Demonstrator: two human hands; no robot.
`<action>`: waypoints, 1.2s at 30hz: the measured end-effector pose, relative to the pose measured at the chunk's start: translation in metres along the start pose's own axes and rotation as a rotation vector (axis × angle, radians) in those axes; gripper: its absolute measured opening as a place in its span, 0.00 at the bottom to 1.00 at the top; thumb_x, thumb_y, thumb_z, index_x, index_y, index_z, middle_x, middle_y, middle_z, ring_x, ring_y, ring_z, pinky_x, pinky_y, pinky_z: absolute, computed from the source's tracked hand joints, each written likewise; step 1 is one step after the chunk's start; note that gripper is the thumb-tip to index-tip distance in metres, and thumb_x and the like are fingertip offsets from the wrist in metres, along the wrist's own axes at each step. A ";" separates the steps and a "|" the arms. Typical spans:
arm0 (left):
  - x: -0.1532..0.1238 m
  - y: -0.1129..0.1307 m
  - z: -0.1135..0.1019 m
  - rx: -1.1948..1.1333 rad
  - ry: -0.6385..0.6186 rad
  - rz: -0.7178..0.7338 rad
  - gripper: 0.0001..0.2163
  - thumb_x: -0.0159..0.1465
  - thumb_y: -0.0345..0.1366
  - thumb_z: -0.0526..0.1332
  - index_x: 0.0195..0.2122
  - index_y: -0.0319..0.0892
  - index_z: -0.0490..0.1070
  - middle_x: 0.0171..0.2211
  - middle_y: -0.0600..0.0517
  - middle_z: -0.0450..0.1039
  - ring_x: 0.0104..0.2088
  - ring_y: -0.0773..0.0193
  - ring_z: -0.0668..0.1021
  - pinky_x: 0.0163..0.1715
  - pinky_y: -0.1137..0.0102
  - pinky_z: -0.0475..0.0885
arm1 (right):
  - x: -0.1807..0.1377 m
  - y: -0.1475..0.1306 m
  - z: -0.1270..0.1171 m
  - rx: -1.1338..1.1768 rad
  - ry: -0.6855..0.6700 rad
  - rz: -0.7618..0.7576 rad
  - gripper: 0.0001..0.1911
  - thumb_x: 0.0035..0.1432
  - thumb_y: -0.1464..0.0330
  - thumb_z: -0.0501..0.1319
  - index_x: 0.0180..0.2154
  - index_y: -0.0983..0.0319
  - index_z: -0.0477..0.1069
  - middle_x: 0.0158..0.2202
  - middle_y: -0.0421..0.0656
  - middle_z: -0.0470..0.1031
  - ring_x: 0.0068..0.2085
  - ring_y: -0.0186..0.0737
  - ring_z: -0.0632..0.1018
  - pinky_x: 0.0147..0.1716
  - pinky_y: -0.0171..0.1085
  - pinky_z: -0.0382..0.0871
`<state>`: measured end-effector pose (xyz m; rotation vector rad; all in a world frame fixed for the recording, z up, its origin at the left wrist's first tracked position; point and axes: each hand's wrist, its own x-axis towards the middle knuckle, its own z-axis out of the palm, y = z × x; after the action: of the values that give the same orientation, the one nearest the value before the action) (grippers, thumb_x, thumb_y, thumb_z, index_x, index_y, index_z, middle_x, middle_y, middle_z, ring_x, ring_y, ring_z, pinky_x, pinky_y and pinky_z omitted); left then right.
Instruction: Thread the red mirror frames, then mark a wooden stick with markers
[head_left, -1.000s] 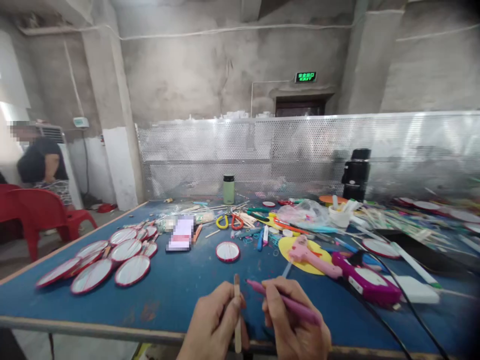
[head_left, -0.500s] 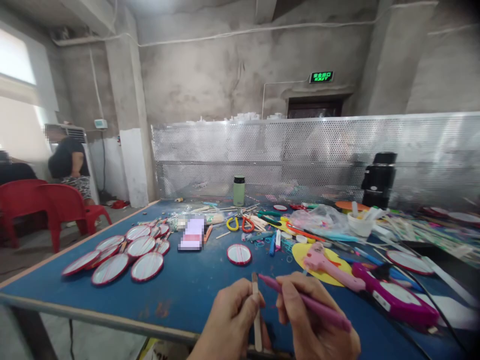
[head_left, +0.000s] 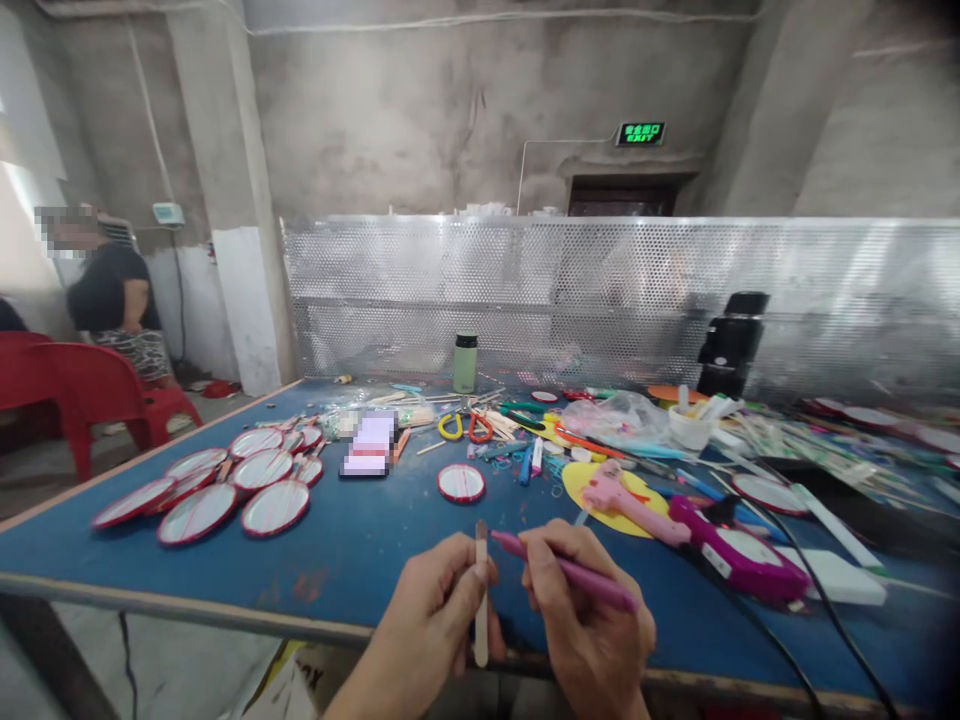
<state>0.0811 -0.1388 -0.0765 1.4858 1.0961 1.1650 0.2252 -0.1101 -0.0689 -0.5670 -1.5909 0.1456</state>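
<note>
My left hand (head_left: 439, 605) is closed around a flat wooden craft stick (head_left: 481, 625), held upright near the table's front edge. The stick's top end is dark brown. In my right hand (head_left: 581, 610) is a pink pen (head_left: 600, 583), gripped as for writing. Its tip points left, close beside the stick's brown end, with a small gap between them. Beyond the hands, a round red-rimmed disc (head_left: 461, 483) lies flat on the blue table (head_left: 360, 560).
Several more red-rimmed discs (head_left: 275, 508) are piled at the left, near a phone (head_left: 369, 445). To the right lie a yellow shape (head_left: 574, 480) and a purple device (head_left: 750, 555) with cables. A green bottle (head_left: 465, 365) stands behind. A person (head_left: 112, 290) stands at far left.
The view has turned slightly right and down, so everything sits further left and higher. Both hands keep their holds; the pen tip is slightly further from the stick.
</note>
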 end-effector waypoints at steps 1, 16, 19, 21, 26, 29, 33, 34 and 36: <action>0.000 0.000 0.000 0.004 0.000 0.004 0.18 0.68 0.54 0.53 0.34 0.43 0.63 0.20 0.54 0.73 0.15 0.71 0.64 0.15 0.76 0.58 | 0.000 -0.001 0.000 -0.007 0.003 -0.001 0.10 0.64 0.74 0.59 0.31 0.58 0.73 0.21 0.34 0.71 0.19 0.29 0.70 0.19 0.28 0.63; -0.001 -0.001 0.001 0.024 0.022 0.061 0.17 0.69 0.52 0.53 0.31 0.45 0.62 0.19 0.56 0.70 0.16 0.70 0.65 0.17 0.76 0.60 | 0.003 -0.002 0.000 -0.044 -0.042 -0.004 0.11 0.64 0.73 0.58 0.29 0.59 0.74 0.20 0.34 0.71 0.17 0.30 0.70 0.20 0.29 0.65; -0.002 0.000 0.002 0.043 0.036 0.062 0.17 0.70 0.51 0.52 0.31 0.45 0.63 0.19 0.57 0.69 0.17 0.69 0.65 0.18 0.75 0.60 | 0.004 -0.003 0.000 -0.066 -0.046 -0.003 0.11 0.64 0.72 0.58 0.28 0.59 0.74 0.20 0.35 0.71 0.18 0.30 0.70 0.20 0.29 0.65; -0.002 0.000 0.002 0.051 0.040 0.071 0.17 0.70 0.51 0.52 0.31 0.45 0.63 0.19 0.57 0.69 0.17 0.69 0.65 0.18 0.75 0.61 | 0.004 -0.004 0.000 -0.074 -0.063 -0.011 0.11 0.64 0.72 0.58 0.29 0.59 0.74 0.20 0.35 0.71 0.18 0.30 0.70 0.21 0.29 0.65; -0.002 -0.002 0.001 0.055 0.040 0.080 0.17 0.70 0.50 0.52 0.30 0.45 0.63 0.19 0.57 0.70 0.16 0.69 0.65 0.18 0.76 0.61 | 0.005 -0.005 -0.002 -0.078 -0.084 -0.032 0.11 0.64 0.73 0.58 0.29 0.59 0.73 0.22 0.35 0.73 0.20 0.30 0.72 0.23 0.29 0.67; -0.002 -0.003 0.001 0.053 0.047 0.077 0.17 0.70 0.51 0.53 0.30 0.45 0.63 0.19 0.58 0.68 0.16 0.70 0.65 0.18 0.76 0.60 | 0.005 -0.006 -0.001 -0.080 -0.090 -0.021 0.11 0.64 0.73 0.58 0.29 0.58 0.73 0.23 0.35 0.74 0.21 0.30 0.72 0.24 0.28 0.66; -0.002 -0.003 0.001 0.045 0.043 0.077 0.18 0.70 0.51 0.52 0.31 0.44 0.64 0.20 0.57 0.68 0.16 0.70 0.65 0.17 0.76 0.60 | 0.004 -0.004 -0.001 -0.068 -0.047 -0.005 0.10 0.64 0.72 0.59 0.29 0.58 0.74 0.21 0.34 0.72 0.18 0.30 0.70 0.21 0.29 0.65; -0.002 -0.003 0.001 0.039 0.040 0.077 0.18 0.70 0.52 0.53 0.31 0.44 0.64 0.20 0.57 0.68 0.16 0.70 0.65 0.17 0.76 0.60 | 0.003 -0.004 -0.001 -0.065 -0.036 -0.001 0.10 0.64 0.72 0.59 0.29 0.59 0.74 0.20 0.34 0.71 0.17 0.29 0.69 0.20 0.29 0.65; -0.002 -0.002 0.001 0.027 0.039 0.069 0.18 0.70 0.53 0.53 0.31 0.44 0.64 0.20 0.57 0.68 0.16 0.70 0.64 0.17 0.76 0.60 | 0.003 -0.002 -0.001 -0.069 -0.030 -0.005 0.11 0.64 0.72 0.59 0.29 0.59 0.74 0.19 0.35 0.71 0.16 0.30 0.69 0.18 0.30 0.64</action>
<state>0.0812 -0.1403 -0.0786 1.5378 1.0979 1.2366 0.2256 -0.1110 -0.0648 -0.6167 -1.6313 0.0965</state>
